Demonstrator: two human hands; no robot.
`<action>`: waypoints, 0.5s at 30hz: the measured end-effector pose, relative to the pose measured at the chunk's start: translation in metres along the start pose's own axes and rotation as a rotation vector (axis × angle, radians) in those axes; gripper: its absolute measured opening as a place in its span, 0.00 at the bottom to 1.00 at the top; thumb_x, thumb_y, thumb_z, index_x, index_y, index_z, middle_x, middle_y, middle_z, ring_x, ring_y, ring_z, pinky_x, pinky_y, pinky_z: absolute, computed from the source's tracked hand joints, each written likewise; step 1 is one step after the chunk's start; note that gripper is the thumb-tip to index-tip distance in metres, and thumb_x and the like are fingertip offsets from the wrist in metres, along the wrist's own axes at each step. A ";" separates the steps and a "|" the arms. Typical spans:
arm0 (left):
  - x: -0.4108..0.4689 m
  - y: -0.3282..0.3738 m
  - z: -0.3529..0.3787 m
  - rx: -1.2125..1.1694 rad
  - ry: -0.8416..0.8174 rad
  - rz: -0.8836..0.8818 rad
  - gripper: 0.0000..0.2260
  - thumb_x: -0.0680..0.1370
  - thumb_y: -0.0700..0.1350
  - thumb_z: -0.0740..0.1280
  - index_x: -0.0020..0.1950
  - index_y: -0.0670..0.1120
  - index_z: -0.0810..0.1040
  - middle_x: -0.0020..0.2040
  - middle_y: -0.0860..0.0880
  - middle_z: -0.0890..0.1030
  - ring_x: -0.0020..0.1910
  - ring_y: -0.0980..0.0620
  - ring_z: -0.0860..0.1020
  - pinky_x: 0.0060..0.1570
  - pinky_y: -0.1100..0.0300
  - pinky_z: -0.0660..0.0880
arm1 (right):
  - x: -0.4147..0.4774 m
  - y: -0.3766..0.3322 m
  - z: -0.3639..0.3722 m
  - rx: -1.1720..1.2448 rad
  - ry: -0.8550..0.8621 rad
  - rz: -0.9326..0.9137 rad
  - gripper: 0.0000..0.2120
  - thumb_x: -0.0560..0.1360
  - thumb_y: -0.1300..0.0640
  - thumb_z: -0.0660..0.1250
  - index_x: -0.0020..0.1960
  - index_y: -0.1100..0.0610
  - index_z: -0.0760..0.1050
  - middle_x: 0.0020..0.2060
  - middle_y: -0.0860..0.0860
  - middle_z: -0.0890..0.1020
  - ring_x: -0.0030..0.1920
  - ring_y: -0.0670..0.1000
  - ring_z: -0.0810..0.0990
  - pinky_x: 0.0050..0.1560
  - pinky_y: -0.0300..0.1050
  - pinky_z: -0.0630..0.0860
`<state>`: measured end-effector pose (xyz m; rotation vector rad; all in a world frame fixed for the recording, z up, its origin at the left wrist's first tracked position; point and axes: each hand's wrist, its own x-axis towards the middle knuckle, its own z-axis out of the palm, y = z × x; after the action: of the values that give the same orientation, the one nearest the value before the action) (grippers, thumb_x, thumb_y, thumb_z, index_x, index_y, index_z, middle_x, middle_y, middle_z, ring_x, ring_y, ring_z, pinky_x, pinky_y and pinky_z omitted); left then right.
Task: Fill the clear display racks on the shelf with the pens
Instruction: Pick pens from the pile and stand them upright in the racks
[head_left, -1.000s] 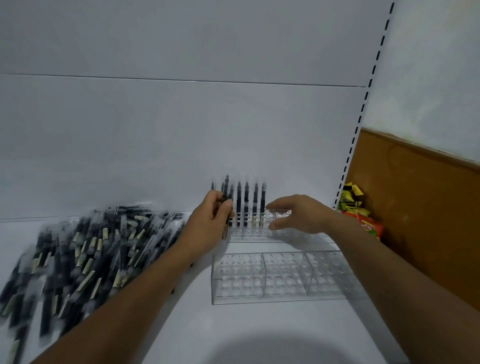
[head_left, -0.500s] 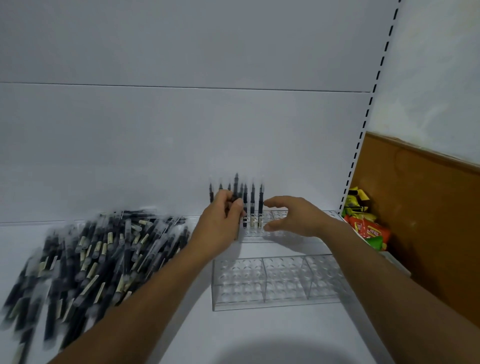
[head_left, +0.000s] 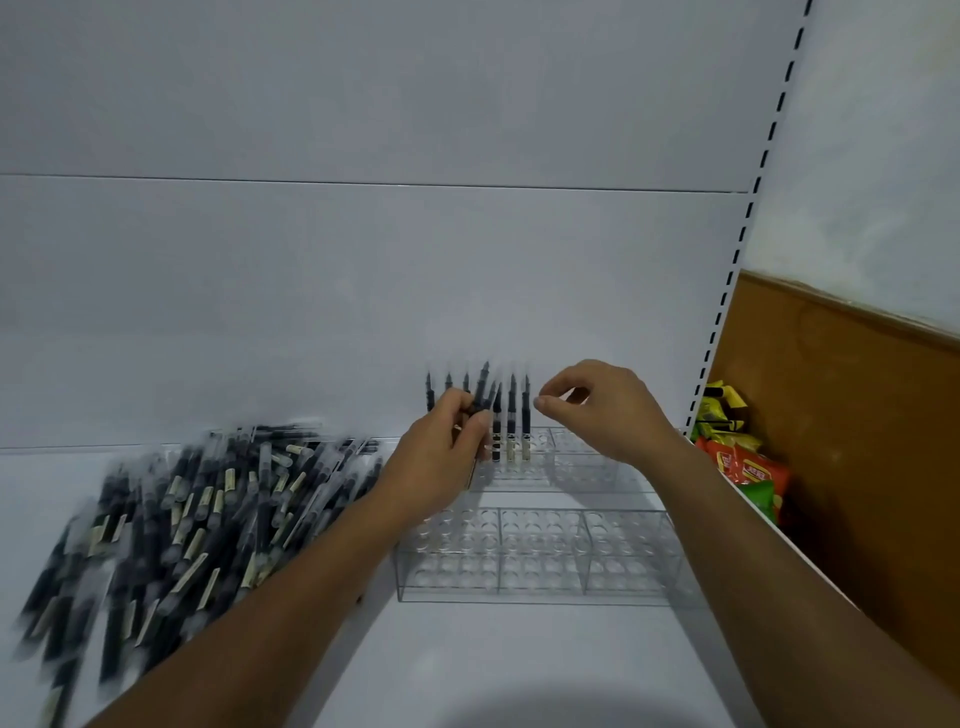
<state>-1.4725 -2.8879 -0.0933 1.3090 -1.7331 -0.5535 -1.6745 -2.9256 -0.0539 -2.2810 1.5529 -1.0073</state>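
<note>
left hand (head_left: 441, 457) grips upright pens (head_left: 484, 387), free rear rack (head_left: 576, 467) holes at its 3 o'clock under the empty, relaxed right hand (head_left: 608, 410).

**Both arms out, left hand doing the gripping**

Both bare forearms are reaching forward and angling in toward each other. The left hand (head_left: 441, 452) is curling its fingers round a few pens (head_left: 484, 387). The right hand (head_left: 605, 410) is hovering just beside it, palm down, thumb and forefinger apart, gripping nothing.
</note>
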 end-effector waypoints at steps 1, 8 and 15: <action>0.000 0.000 0.000 -0.007 0.000 0.000 0.06 0.82 0.53 0.58 0.46 0.55 0.69 0.39 0.56 0.82 0.38 0.57 0.80 0.37 0.58 0.75 | -0.001 -0.003 -0.001 -0.048 0.020 -0.002 0.07 0.75 0.44 0.69 0.48 0.45 0.82 0.43 0.37 0.77 0.43 0.39 0.77 0.46 0.41 0.73; -0.004 0.004 0.000 -0.075 -0.020 0.022 0.07 0.81 0.54 0.59 0.49 0.52 0.72 0.42 0.53 0.83 0.41 0.58 0.82 0.43 0.50 0.80 | -0.011 -0.025 0.013 0.337 -0.131 0.046 0.10 0.74 0.44 0.71 0.50 0.48 0.83 0.43 0.42 0.83 0.40 0.40 0.79 0.41 0.35 0.72; -0.007 0.000 0.000 -0.111 0.011 0.049 0.06 0.80 0.55 0.62 0.48 0.56 0.75 0.42 0.59 0.83 0.40 0.61 0.81 0.41 0.59 0.78 | -0.011 -0.032 0.019 0.554 -0.128 0.088 0.06 0.75 0.51 0.72 0.45 0.54 0.83 0.37 0.46 0.82 0.35 0.42 0.77 0.37 0.35 0.74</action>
<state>-1.4722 -2.8814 -0.0958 1.1870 -1.6959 -0.6048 -1.6413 -2.9061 -0.0567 -1.8378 1.1314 -1.0787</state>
